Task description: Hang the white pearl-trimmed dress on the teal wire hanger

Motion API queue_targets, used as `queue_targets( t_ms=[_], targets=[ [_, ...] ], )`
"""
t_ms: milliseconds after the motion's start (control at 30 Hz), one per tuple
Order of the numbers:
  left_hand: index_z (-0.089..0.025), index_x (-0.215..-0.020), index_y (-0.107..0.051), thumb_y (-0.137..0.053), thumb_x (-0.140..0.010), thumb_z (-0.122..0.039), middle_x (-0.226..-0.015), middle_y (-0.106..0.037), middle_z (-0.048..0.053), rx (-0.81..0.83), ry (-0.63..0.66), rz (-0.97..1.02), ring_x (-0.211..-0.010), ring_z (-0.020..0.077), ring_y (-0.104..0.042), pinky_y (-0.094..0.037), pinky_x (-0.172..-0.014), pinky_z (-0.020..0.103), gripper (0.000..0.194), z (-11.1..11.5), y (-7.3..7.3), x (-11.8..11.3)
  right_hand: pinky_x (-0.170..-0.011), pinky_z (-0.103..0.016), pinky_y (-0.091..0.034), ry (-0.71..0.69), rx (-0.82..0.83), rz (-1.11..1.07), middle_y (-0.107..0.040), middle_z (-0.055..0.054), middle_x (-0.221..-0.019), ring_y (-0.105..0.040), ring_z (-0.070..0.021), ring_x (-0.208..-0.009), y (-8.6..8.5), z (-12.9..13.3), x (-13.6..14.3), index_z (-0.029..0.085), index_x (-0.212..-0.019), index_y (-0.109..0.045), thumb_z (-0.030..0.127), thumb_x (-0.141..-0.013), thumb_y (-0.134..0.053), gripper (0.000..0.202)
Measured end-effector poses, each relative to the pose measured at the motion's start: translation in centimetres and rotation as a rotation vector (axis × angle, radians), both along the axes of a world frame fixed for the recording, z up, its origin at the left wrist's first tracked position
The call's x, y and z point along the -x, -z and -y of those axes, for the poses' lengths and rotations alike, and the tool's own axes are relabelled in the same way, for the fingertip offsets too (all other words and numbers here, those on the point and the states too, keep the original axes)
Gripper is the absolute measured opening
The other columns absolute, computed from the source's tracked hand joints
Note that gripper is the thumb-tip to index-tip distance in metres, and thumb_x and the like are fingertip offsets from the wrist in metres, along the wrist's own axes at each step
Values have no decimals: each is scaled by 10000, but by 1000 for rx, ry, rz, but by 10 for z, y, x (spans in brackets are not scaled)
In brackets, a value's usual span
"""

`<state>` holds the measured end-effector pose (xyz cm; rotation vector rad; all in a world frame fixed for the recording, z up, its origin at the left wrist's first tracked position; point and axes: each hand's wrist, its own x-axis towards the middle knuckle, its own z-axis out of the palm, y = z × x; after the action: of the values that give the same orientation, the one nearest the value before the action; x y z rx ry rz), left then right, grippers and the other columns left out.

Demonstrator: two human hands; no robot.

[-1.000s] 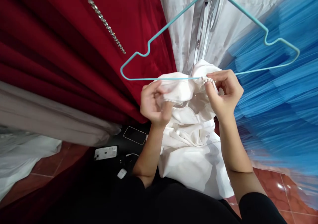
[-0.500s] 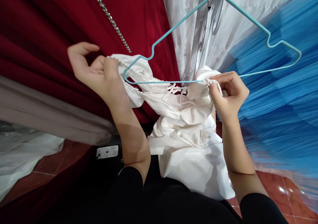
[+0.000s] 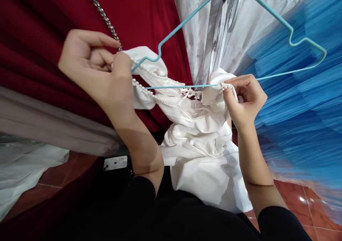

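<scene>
The left hand (image 3: 89,63), now out at ten o'clock, spreads the gripped white dress (image 3: 196,137) wider; the right hand (image 3: 247,100) pinches it.

The clothing (image 3: 192,219) is plain black. Its short sleeves (image 3: 276,216), black too, end in a neat edge close to the elbows (image 3: 258,184). The slim forearms (image 3: 252,155), left hand (image 3: 92,61) and right hand (image 3: 248,100) are bare.

One left hand (image 3: 92,64) plus one right hand (image 3: 248,102), two in all.
One hanger (image 3: 263,5), one white dress (image 3: 197,141), one phone (image 3: 115,163), one strand of sparkling stones (image 3: 103,14) and two black sleeves (image 3: 141,191); pearls (image 3: 139,85) too small and many to count.
</scene>
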<state>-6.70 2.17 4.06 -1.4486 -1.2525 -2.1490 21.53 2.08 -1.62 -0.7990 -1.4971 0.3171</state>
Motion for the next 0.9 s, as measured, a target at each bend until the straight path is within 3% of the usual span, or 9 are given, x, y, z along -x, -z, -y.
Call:
queue_targets(
  t_ms=[133,233,400,500,600,667,733,800,900],
  targets=[
    [-133,-819,-651,-659,-737,-46,-827,-630,-8,72,1,22,-610,47,-400,-356,-626,252,120,14,-14,-9,-538,-294,-433,-19,18,-14,-713,7,-894,-527,-97,-630,1,-2,2,262,-878,-684,425,-971,-734,194],
    [-152,-790,-650,-775,-750,-193,-782,-634,14,20,44,-58,-580,66,-396,-296,-556,268,137,12,-24,-19,-538,-287,-431,-54,11,-50,-722,8,-891,-538,-93,-634,-1,-1,4,262,-875,-679,420,-976,-739,197],
    [-207,-914,-713,-856,-888,-268,-848,-650,-15,143,98,-291,-560,53,-374,-226,-487,312,157,-3,-26,-20,-506,-276,-355,-83,9,-75,-743,7,-906,-517,-85,-615,-2,0,2,260,-868,-689,366,-952,-745,146],
    [-206,-1072,-728,-796,-1006,-521,-928,-676,-35,-39,219,-411,-561,9,-430,-269,-467,270,329,-11,-21,-18,-494,-283,-321,-52,18,-44,-742,3,-921,-482,-81,-594,-1,0,0,258,-870,-690,366,-941,-745,140],
    [-264,-1164,-757,-657,-1024,-754,-1019,-682,-33,-160,321,-385,-619,31,-473,-367,-527,260,519,-4,-18,-35,-500,-284,-323,-14,15,-16,-735,6,-927,-464,-80,-592,0,-1,1,258,-877,-691,374,-941,-744,143],
    [-274,-1143,-778,-736,-1059,-521,-1017,-640,5,43,348,-206,-750,103,-544,-470,-659,308,264,9,-15,-57,-507,-281,-327,-15,13,-19,-736,6,-927,-483,-84,-607,1,-2,2,258,-875,-691,373,-938,-744,142],
    [-254,-1063,-748,-699,-1065,-269,-941,-656,19,140,469,-278,-838,155,-641,-547,-762,339,52,22,-8,-82,-511,-281,-335,-19,16,-25,-740,3,-931,-500,-88,-619,1,-2,3,258,-873,-692,374,-937,-741,141],
    [-253,-1054,-705,-610,-1058,-108,-1026,-722,34,332,524,-361,-999,199,-711,-573,-905,375,173,28,5,-102,-511,-282,-338,-4,25,-18,-740,-1,-939,-496,-88,-616,1,-2,2,257,-878,-695,376,-940,-734,139],
    [-258,-1061,-689,-534,-1072,-65,-1034,-783,11,466,465,-490,-990,214,-748,-529,-922,395,247,29,26,-118,-506,-280,-337,10,17,9,-736,-5,-965,-470,-81,-604,4,1,-2,253,-894,-696,371,-946,-724,131]
  ],
)
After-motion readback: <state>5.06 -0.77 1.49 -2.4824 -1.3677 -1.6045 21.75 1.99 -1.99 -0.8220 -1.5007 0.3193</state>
